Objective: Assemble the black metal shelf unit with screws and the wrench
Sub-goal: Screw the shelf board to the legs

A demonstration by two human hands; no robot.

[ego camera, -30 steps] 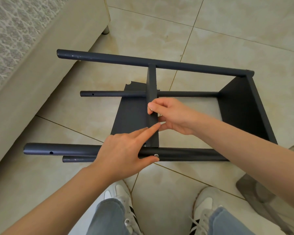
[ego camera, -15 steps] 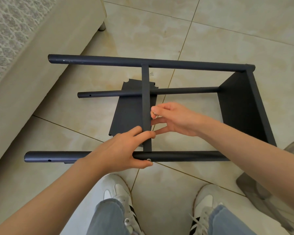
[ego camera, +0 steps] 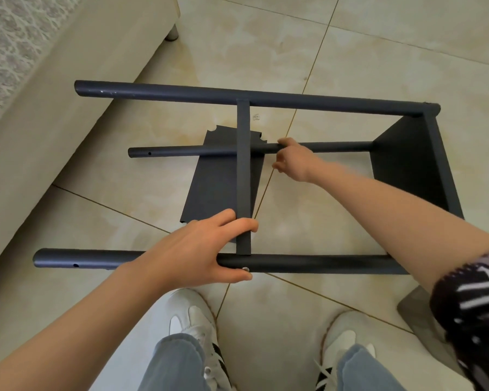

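Left hand grips the lower pole, right hand the centre pole; square the shelf panel before screwing.

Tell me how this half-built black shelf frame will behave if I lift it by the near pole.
Probably stiff at the right, where the end panel braces it, but likely to twist at its open left end. The middle panel may wobble: only one screw shows on the near pole. It might turn in your left hand.

Shelf frame on its side on floor, sofa left, end panel right, shoes nearest.
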